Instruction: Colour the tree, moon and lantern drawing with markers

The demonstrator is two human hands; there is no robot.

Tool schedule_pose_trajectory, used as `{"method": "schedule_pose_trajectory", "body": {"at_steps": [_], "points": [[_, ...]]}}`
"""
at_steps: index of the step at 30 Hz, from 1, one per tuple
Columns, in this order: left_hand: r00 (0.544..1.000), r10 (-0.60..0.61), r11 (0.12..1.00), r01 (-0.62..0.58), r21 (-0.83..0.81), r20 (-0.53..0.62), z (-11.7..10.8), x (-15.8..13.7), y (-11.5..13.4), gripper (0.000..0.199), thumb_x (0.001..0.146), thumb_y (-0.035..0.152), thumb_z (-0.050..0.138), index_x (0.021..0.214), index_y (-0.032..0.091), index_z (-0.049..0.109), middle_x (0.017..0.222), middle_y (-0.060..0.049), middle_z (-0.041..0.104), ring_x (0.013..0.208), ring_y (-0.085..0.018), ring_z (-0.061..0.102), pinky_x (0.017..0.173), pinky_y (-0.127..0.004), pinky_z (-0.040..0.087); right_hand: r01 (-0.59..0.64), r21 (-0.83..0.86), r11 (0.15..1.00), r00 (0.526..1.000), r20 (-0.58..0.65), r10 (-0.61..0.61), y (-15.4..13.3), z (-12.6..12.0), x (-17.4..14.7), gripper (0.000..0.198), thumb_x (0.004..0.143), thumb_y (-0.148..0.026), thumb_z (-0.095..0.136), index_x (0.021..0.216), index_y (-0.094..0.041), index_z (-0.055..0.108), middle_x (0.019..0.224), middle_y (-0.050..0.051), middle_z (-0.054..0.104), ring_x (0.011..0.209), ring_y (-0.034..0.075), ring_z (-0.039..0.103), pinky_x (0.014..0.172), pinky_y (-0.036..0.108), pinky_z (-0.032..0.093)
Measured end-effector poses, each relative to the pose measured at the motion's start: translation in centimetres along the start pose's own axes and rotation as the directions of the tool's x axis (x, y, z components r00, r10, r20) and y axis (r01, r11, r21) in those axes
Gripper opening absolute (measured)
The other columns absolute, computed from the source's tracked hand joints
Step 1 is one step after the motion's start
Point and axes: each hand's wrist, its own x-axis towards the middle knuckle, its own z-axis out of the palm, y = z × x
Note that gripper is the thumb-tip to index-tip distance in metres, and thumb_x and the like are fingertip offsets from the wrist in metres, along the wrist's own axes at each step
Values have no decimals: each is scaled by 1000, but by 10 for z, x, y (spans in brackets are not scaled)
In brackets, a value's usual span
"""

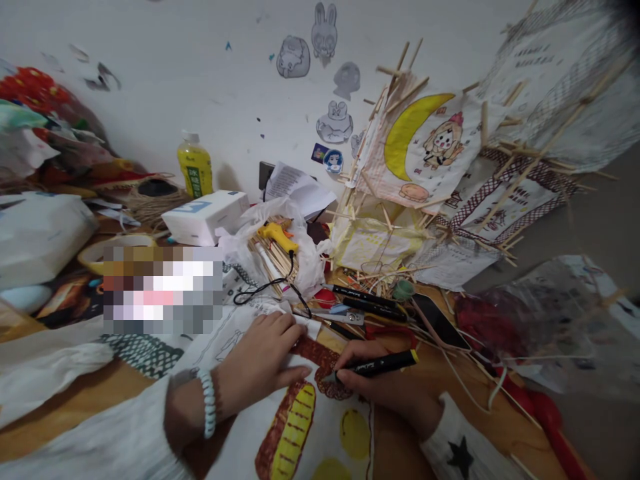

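Past my left hand (265, 357), a yellow glue gun (276, 237) lies in a thin plastic bag (310, 265). Farther back on that side I see a white box (203, 219), a yellow drink bottle (195, 167) and a roll of string (160, 208). A phone (440, 323) is up and to the right of my right hand (370, 380). Well beyond that hand, a moon picture (419, 137) hangs on sticks (400, 57).

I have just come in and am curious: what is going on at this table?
A person's right hand holds a marker, its tip at a brown patch on a white sheet. The left hand rests on the same sheet. Nearer the person, a long yellow shape is already coloured.
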Motion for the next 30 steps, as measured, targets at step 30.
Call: {"method": "schedule_pose_trajectory", "body": {"at_steps": [30], "points": [[1000, 3, 1000, -3, 11, -19, 2, -1, -1, 36, 78, 46, 59, 101, 18, 53, 95, -7, 54, 88, -26, 50, 76, -40, 38, -23, -32, 999, 997, -75, 21, 0, 0, 1, 16, 75, -28, 56, 63, -19, 53, 58, -2, 54, 52, 10, 48, 48, 21, 37]]}}
